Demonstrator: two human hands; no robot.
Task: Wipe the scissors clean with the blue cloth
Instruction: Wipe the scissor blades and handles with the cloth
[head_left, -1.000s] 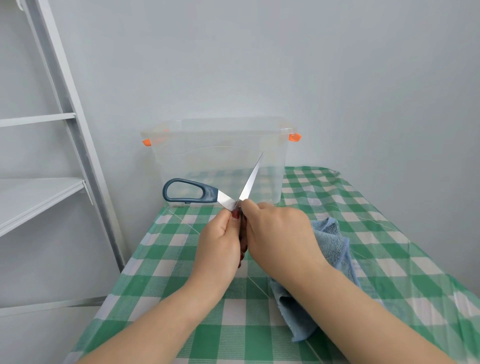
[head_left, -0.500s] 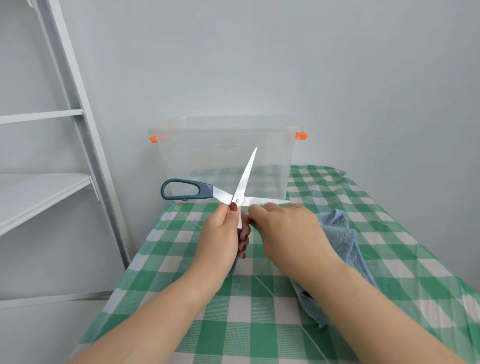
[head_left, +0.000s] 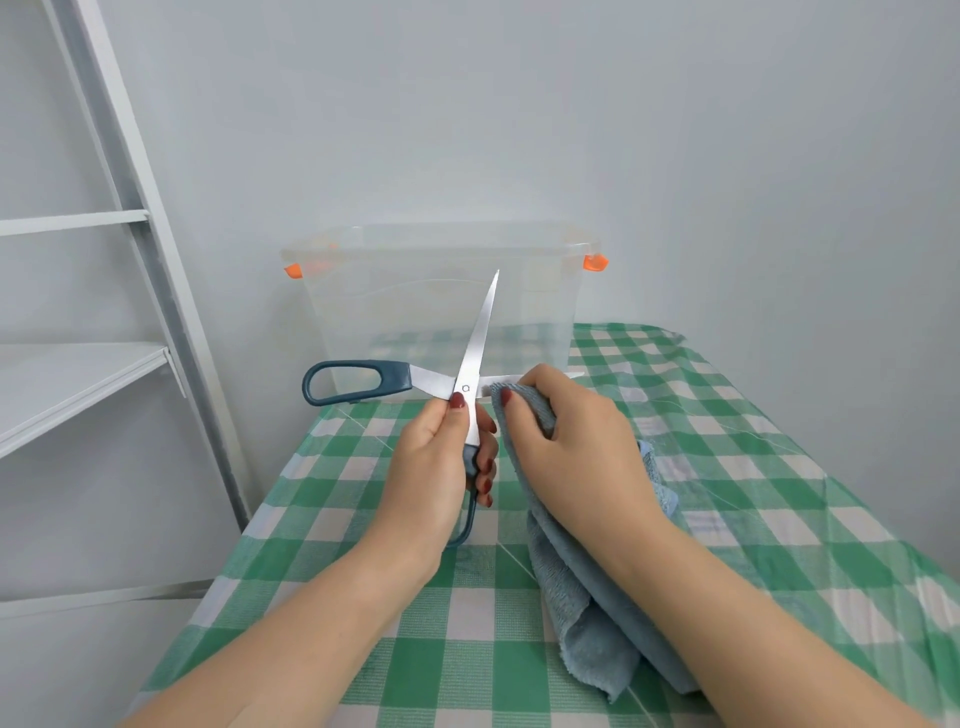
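Now: scissors spread wide above the tabletop.
Left hand grips one handle; right hand pinches the blue cloth round one blade.

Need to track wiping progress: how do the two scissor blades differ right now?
The upright blade points up and away, fully bare; the sideways blade points right, mostly hidden. No cloth touches the upright blade; the right hand pinches the blue cloth against the sideways blade. Both are shiny metal, joined at the scissors pivot, spread wide open.
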